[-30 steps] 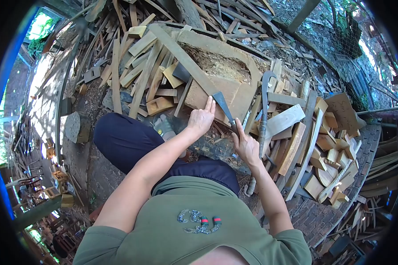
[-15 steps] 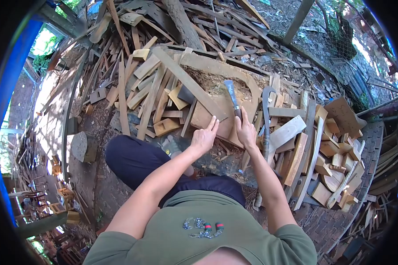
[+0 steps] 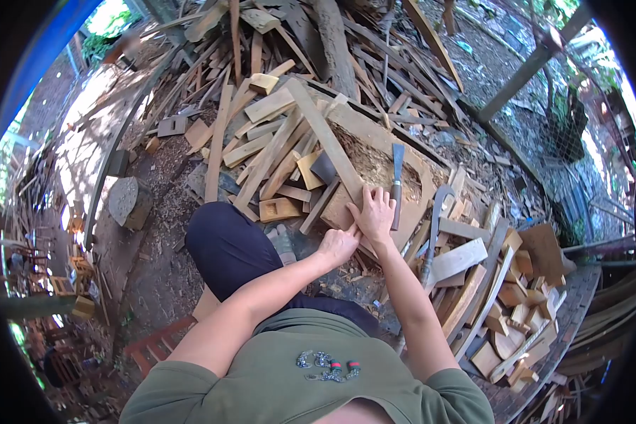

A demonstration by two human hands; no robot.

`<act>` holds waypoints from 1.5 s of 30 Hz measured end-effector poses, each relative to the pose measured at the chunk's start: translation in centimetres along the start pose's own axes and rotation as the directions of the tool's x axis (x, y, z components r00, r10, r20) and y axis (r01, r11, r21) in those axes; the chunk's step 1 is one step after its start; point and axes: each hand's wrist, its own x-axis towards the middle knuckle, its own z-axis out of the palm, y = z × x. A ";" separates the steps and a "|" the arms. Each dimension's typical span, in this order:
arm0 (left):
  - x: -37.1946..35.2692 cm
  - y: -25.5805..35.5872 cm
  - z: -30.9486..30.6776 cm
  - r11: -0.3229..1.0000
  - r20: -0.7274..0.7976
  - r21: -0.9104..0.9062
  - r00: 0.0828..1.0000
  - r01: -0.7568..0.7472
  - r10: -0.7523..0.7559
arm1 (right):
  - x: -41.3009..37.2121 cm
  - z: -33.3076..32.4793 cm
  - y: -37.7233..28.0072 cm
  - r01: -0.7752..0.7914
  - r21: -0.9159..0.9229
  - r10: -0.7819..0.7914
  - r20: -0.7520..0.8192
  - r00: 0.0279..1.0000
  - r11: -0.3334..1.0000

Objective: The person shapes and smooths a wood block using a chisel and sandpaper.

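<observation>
Our right hand (image 3: pixel 375 215), fingers slightly spread, rests on the plank's (image 3: pixel 325 138) near end; our left hand (image 3: pixel 338 246) curls beside it, grip hidden. Rightward, the chisel (image 3: pixel 397 182) lies unheld. Any cut is covered.

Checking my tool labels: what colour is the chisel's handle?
The chisel's handle is brown; it shows best in the head view, the only one.
</observation>
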 end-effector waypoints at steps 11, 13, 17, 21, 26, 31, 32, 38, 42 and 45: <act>-0.1 -0.6 -3.5 0.922 -0.380 -0.346 0.925 -0.171 0.029 | 0.6 -2.8 -0.4 -0.530 0.216 0.369 0.509 0.778 0.820; -0.6 -0.4 -3.6 0.918 -0.414 -0.349 0.910 -0.187 0.028 | 0.2 -2.5 -0.3 -0.540 0.268 0.352 0.520 0.778 0.798; -0.8 0.3 -5.1 0.912 -0.585 -0.322 0.811 -0.253 0.018 | 0.1 2.2 1.7 -0.402 0.679 0.150 0.400 0.904 0.615; -1.1 0.6 -5.6 0.919 -0.584 -0.256 0.806 -0.299 0.100 | 0.6 -4.1 -0.4 -0.595 0.756 0.059 0.604 0.794 0.272; -1.7 1.9 -5.6 0.916 -0.531 -0.302 0.845 -0.266 0.071 | 0.1 -1.9 0.7 -0.646 0.763 0.084 0.643 0.761 0.012; -1.9 2.2 -5.9 0.899 -0.563 -0.350 0.826 -0.263 0.023 | -0.7 -3.8 0.0 -0.661 0.730 0.140 0.683 0.717 -0.173; -1.9 2.3 -6.0 0.894 -0.580 -0.337 0.813 -0.296 0.051 | -1.3 -3.8 -0.1 -0.567 0.814 0.155 0.580 0.800 -0.122; -1.2 2.2 -5.3 0.810 -0.540 -0.578 0.791 -0.101 -0.287 | -2.9 -1.8 0.5 -0.692 0.721 0.290 0.655 0.698 0.037; 1.3 1.2 -4.6 0.582 -0.337 -0.809 0.750 0.078 -0.569 | -6.1 -2.4 -0.6 -0.436 0.602 0.389 0.217 0.895 0.669; 2.7 0.8 -4.8 -0.173 0.237 -0.970 0.805 0.168 -0.544 | -7.6 -7.0 -1.9 -0.459 0.444 0.320 0.355 0.879 0.770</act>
